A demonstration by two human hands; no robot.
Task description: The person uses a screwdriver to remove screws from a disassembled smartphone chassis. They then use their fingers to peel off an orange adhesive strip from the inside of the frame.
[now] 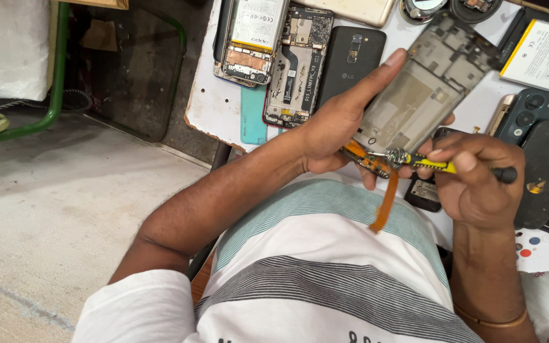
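head view: our left hand (335, 130) grips the thin, fragile phone frame (417, 95) by its edges; our right hand (478, 184) pinches the screwdriver (452, 166).

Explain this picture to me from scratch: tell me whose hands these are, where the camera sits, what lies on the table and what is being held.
There is no machine here, only a person's two bare hands. The single picture comes from a camera worn on that person's head, looking down past a striped shirt. The left hand holds an opened grey phone frame tilted up, with an orange flat ribbon cable hanging from its lower end. The right hand holds a yellow-and-black screwdriver, its tip at the frame's bottom edge. On the white table lie other phone parts: an opened phone with a white battery, a bare circuit-board phone, a black back cover and a loose white battery.
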